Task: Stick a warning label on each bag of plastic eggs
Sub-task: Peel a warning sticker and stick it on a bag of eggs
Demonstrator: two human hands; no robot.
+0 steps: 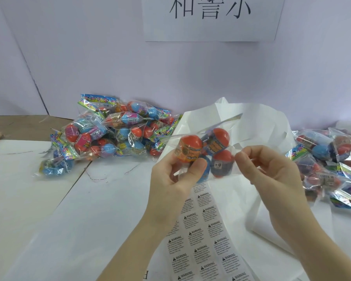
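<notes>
My left hand (pixel 177 175) grips a clear bag of plastic eggs (pixel 209 151), held up above the table; orange and blue eggs show through the film. My right hand (pixel 270 171) pinches the bag's right edge near a small clear label at its fingertips. Below the hands lies a sheet of warning labels (pixel 203 236) printed in rows.
A pile of egg bags (pixel 109 132) lies at the back left, and another pile (pixel 332 163) at the right. Crumpled white backing paper (pixel 257 126) stands behind the held bag. A paper sign (pixel 211 17) hangs on the wall. White sheets cover the table (pixel 49 199).
</notes>
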